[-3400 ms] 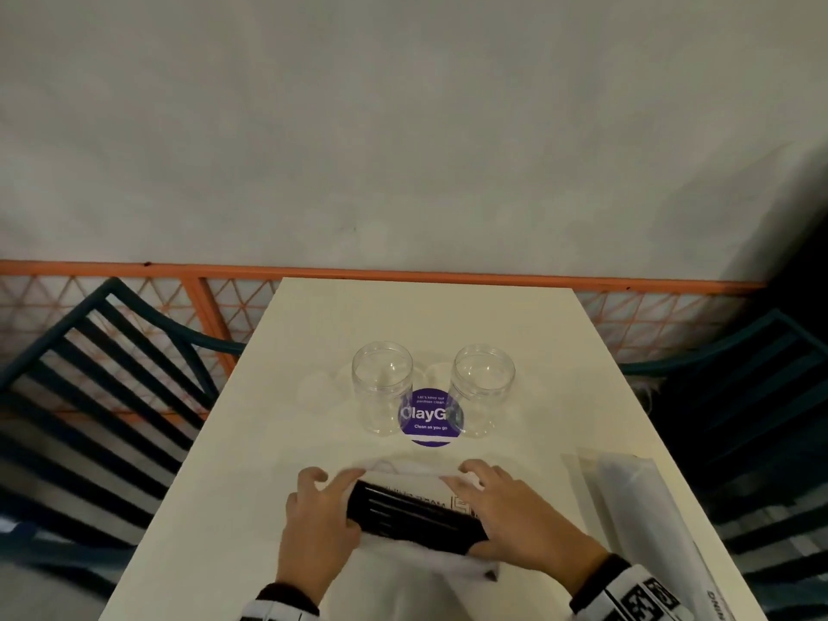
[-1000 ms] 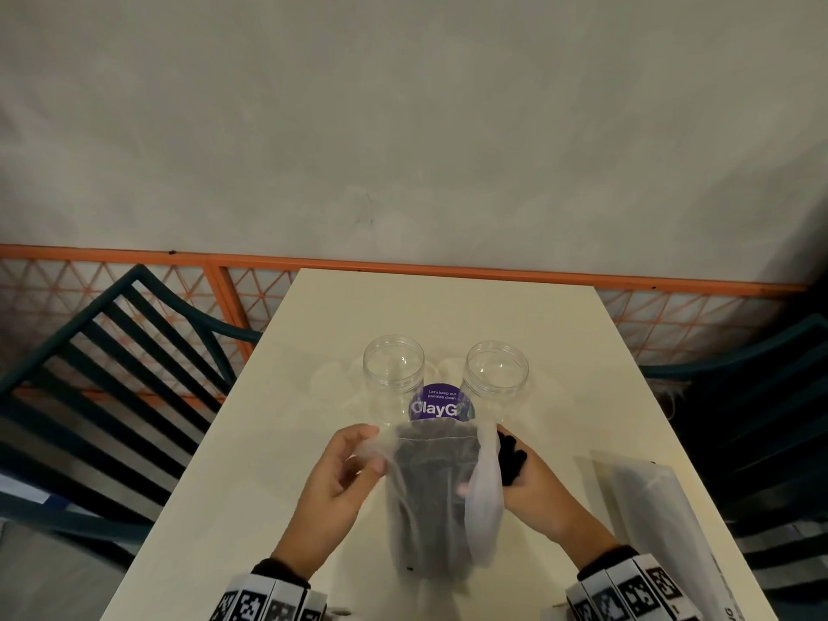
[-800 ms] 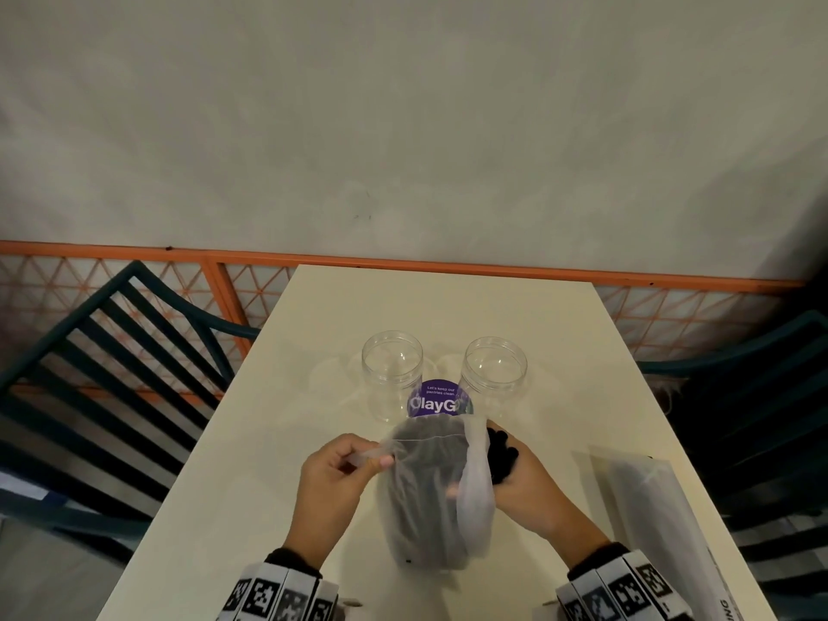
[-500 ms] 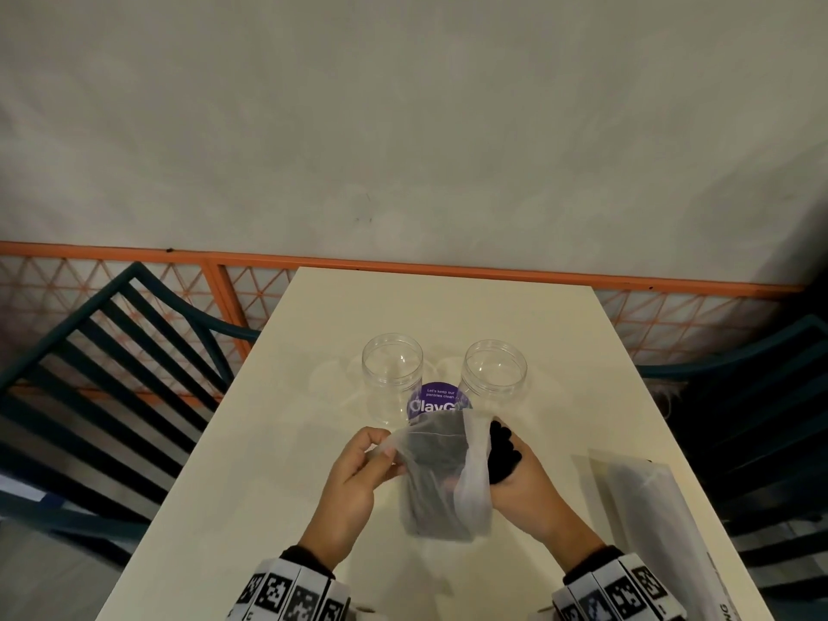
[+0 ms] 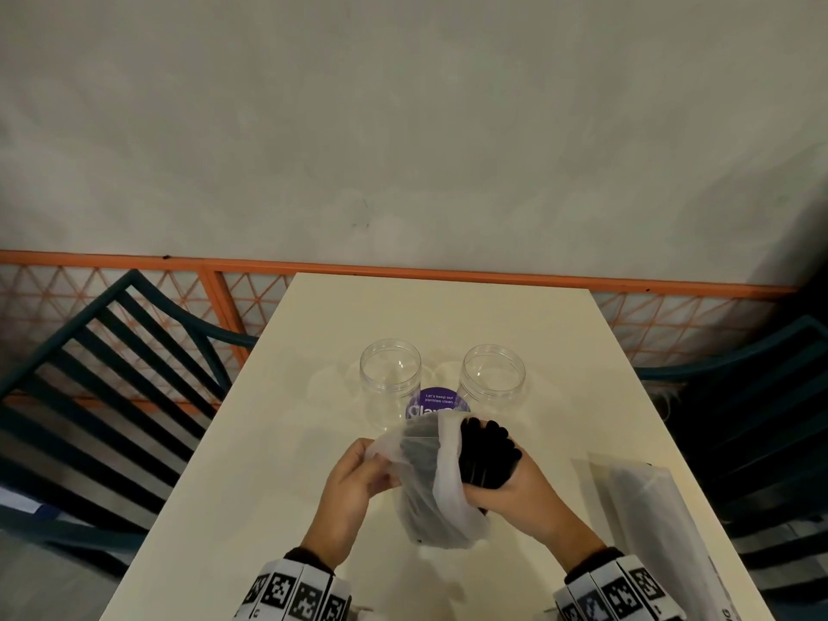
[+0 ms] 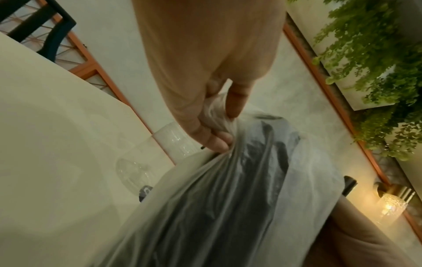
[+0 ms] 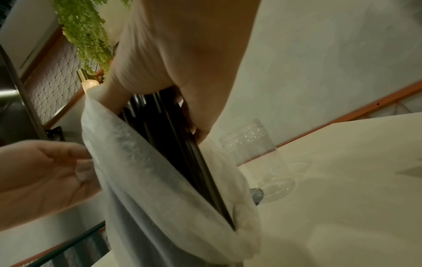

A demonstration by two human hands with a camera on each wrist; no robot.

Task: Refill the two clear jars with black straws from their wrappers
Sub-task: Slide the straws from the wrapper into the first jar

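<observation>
Two clear jars stand open and without straws at mid-table, the left jar [image 5: 390, 382] and the right jar [image 5: 493, 380]. In front of them I hold a translucent white wrapper [image 5: 437, 490] upright. My left hand [image 5: 358, 475] pinches its open top edge [image 6: 214, 115]. My right hand [image 5: 515, 484] grips a bundle of black straws [image 5: 486, 450] that sticks out of the wrapper's right side [image 7: 169, 130]. The straws' lower ends stay hidden inside the wrapper.
A second wrapper with black straws [image 5: 649, 522] lies flat on the cream table [image 5: 278, 463] at the right edge. A purple round sticker [image 5: 434, 403] sits between the jars. Dark slatted chairs [image 5: 112, 374] flank the table; an orange railing [image 5: 403, 266] runs behind it.
The wrapper lay flat under both hands, then was raised upright. Over the last second my right hand drew the straw bundle further out of the wrapper's right side.
</observation>
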